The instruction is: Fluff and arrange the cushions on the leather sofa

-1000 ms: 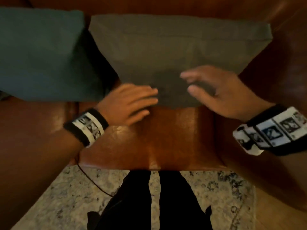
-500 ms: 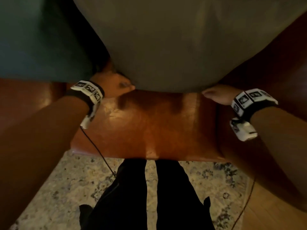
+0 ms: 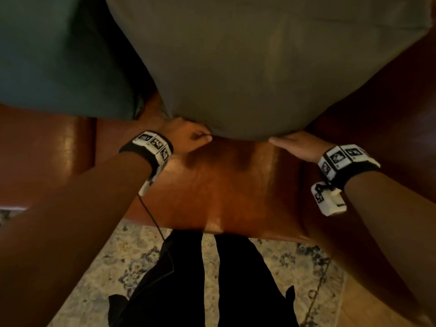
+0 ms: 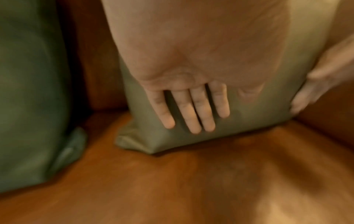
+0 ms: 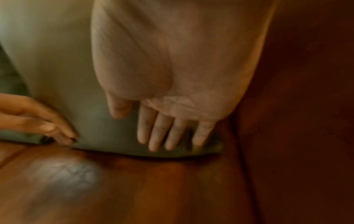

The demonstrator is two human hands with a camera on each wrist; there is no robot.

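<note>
An olive-grey cushion stands against the back of the brown leather sofa, its lower edge on the seat. My left hand is at its lower left corner. In the left wrist view the left hand lies with straight fingers flat on the olive-grey cushion. My right hand is at the lower right corner. In the right wrist view the right hand presses straight fingers on the olive-grey cushion. A dark green cushion leans beside it on the left.
The sofa's right armrest rises close to the olive cushion. A patterned rug and a strip of wooden floor lie in front of the seat. My dark trousers stand at the seat's front edge. A thin cable hangs from my left wrist.
Both hands moved from the middle of the olive cushion's front out to its lower corners. My head came closer, so the cushion now fills the upper view.
</note>
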